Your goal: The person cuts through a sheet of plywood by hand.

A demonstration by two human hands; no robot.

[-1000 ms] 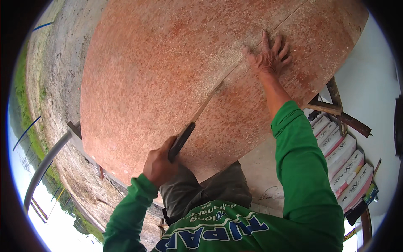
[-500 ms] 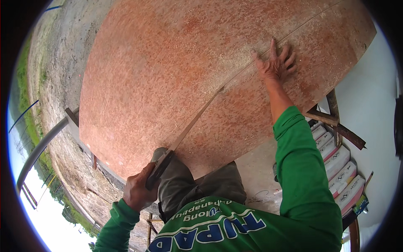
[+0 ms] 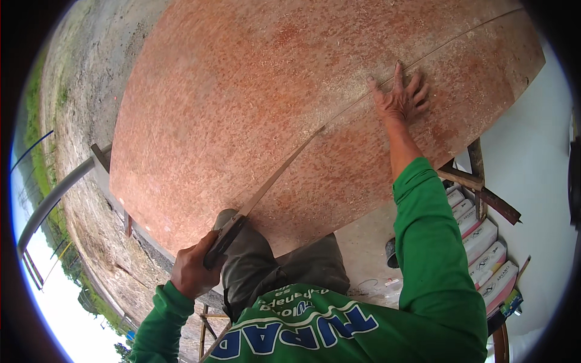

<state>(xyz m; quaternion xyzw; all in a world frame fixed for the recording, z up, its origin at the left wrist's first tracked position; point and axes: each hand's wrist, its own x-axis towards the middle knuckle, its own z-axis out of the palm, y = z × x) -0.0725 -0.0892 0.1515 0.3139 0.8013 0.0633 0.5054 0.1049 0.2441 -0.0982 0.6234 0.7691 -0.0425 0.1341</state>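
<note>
A large reddish-brown particle board (image 3: 254,103) fills most of the view, with a thin line running across it. My left hand (image 3: 195,271) grips the dark handle of a handsaw (image 3: 266,187) whose blade lies in a cut that starts at the board's near edge. My right hand (image 3: 399,97) is spread flat on the board beside the line, farther along, fingers apart. Both arms wear green sleeves. My knee in grey trousers (image 3: 248,266) presses against the board's near edge.
Wooden supports (image 3: 478,187) hold the board at the right. A stack of printed sacks (image 3: 481,242) lies below them by a white wall (image 3: 532,199). Bare concrete ground (image 3: 91,78) and a grey pipe (image 3: 54,199) are at the left, with grass beyond.
My left hand has drawn the saw back toward me and then pushed it forward again along the cut. My right hand stays flat on the board.
</note>
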